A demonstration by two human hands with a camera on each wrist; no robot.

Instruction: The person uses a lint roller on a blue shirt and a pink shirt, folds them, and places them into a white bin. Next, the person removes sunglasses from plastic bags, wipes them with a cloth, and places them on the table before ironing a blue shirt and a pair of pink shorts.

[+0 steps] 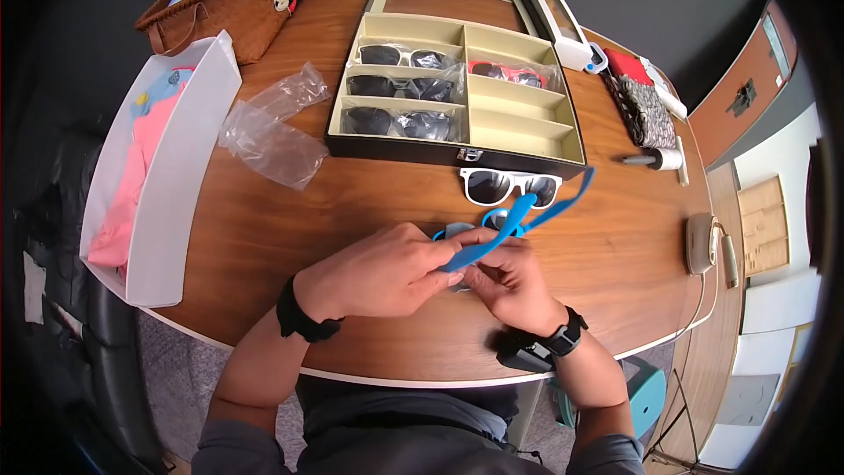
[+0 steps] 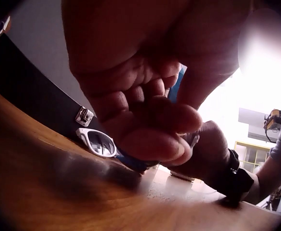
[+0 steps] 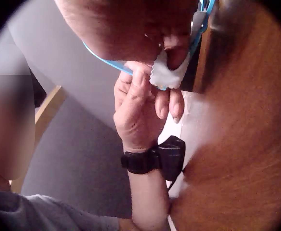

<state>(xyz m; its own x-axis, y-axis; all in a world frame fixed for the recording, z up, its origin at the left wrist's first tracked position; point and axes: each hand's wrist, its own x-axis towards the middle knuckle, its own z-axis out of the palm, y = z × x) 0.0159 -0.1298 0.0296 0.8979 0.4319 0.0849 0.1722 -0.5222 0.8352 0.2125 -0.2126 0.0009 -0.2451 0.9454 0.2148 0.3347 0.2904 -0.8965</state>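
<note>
Left hand (image 1: 378, 277) pinches blue sunglasses (image 1: 499, 238), seemingly to steady them; right hand (image 1: 514, 286) has grey cloth (image 3: 165, 76) clamped against them, probably to avoid smudging.

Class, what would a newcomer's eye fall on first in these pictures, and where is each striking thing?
Probably the bright blue sunglasses, held between the left hand and right hand over the front of the table, with a pale cloth pinched beside them. Next, the open black display case behind, with four plastic-wrapped pairs in its cream compartments. Just in front of the case lie white-framed sunglasses.
</note>
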